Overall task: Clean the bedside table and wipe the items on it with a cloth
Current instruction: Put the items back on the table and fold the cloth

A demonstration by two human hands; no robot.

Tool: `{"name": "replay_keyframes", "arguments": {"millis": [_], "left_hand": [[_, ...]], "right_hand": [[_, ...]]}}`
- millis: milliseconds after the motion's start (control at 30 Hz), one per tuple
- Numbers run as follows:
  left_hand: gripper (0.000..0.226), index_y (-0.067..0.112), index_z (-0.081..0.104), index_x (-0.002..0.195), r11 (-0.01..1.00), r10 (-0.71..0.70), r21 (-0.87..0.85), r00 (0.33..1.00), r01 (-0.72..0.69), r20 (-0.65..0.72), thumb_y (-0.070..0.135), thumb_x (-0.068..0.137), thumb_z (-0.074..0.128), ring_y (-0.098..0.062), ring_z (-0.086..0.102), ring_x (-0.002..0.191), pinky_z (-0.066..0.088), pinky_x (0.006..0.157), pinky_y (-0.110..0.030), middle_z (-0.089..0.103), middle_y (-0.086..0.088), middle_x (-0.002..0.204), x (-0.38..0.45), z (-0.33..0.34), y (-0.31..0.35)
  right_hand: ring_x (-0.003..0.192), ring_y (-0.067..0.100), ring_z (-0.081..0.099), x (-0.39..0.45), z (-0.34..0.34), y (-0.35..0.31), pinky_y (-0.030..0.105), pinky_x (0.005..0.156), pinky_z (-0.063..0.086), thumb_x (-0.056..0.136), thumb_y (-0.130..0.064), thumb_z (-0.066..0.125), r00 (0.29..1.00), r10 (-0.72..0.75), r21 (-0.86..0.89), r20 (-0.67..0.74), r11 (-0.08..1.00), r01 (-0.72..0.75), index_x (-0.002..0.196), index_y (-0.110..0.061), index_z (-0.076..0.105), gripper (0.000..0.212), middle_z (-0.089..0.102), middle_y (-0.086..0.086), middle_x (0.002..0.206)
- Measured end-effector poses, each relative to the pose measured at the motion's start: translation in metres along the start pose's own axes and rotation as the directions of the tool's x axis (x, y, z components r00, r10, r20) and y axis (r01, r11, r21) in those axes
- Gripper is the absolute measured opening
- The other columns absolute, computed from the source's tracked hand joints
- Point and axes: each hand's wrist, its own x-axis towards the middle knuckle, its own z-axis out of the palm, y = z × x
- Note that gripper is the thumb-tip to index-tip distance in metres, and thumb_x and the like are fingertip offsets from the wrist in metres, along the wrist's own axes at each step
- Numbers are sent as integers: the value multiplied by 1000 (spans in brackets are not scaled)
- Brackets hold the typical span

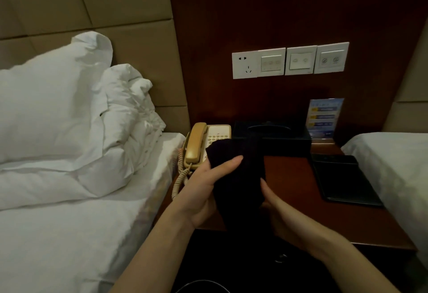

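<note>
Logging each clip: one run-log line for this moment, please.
both hands hold dark cloth | left hand | right hand | above bedside table | phone unwiped

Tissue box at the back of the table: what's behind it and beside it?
Behind the black tissue box only the dark wood wall panel shows. A blue card stands at its right, the phone at its left. The cloth, held by both hands, hides its front left corner.

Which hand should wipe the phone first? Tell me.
Probably the left. The left hand holds the cloth in its grip, just in front of the phone at the table's left edge. The right hand sits farther from it.
</note>
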Motion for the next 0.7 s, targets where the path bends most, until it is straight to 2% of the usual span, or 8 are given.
{"name": "replay_keyframes", "arguments": {"millis": [100,200,267,367,467,533,600,700], "left_hand": [[57,15,60,132,998,-26,57,999,25,18,15,77,77,-23,70,113,56,92,-35,73,-8,121,-1,-1,1],[67,20,54,134,983,-36,182,999,29,35,8,73,79,-17,70,112,56,92,-31,74,-1,120,-1,-8,6],[69,26,51,129,964,-77,256,996,65,39,1,72,79,-10,71,107,57,86,-25,73,4,118,-1,-17,11],[71,30,45,131,885,-200,434,979,166,34,-3,77,79,-3,71,104,57,85,-22,68,8,123,-2,-27,25],[58,20,56,128,804,-250,544,967,240,-57,10,78,85,-12,71,107,55,98,-31,74,2,117,-2,-33,35],[55,15,62,122,764,-241,578,958,287,-157,21,75,89,-16,71,104,54,99,-32,75,-2,110,-2,-33,42],[68,12,58,126,749,-189,594,954,294,-234,28,69,92,-17,68,106,55,96,-32,67,-2,115,-2,-34,45],[119,31,40,148,820,-113,538,977,195,-182,30,46,102,-20,61,121,50,107,-41,55,1,135,0,-42,43]], "right_hand": [[114,23,66,-6,7,-7,38,98,50,81,-48,67,982,-167,165,-85,970,179,129,-21,61,56,71,4,122],[98,23,73,-27,10,-20,35,83,56,79,-27,68,918,-325,129,-226,925,359,122,-14,64,45,76,7,107],[95,24,74,-37,4,-26,38,85,55,75,-25,74,913,-317,72,-259,936,345,118,-21,63,44,76,7,106],[89,18,70,-57,-13,-43,29,77,54,71,-28,81,926,-264,-153,-268,961,230,110,-26,59,45,70,5,103],[91,19,70,-67,-30,-66,30,77,53,48,-55,87,928,-256,-468,-272,877,105,123,-10,60,92,72,5,104],[79,18,70,-71,-34,-80,26,64,49,60,-49,79,917,-279,-566,-285,821,74,114,-5,63,71,72,7,90],[86,21,73,-74,-41,-91,29,71,53,63,-41,80,930,-267,-568,-252,819,81,113,-8,64,62,75,7,94],[110,29,68,-82,-52,-100,42,103,48,50,-31,98,979,-110,-413,-172,910,30,125,-7,60,88,71,13,117]]}}
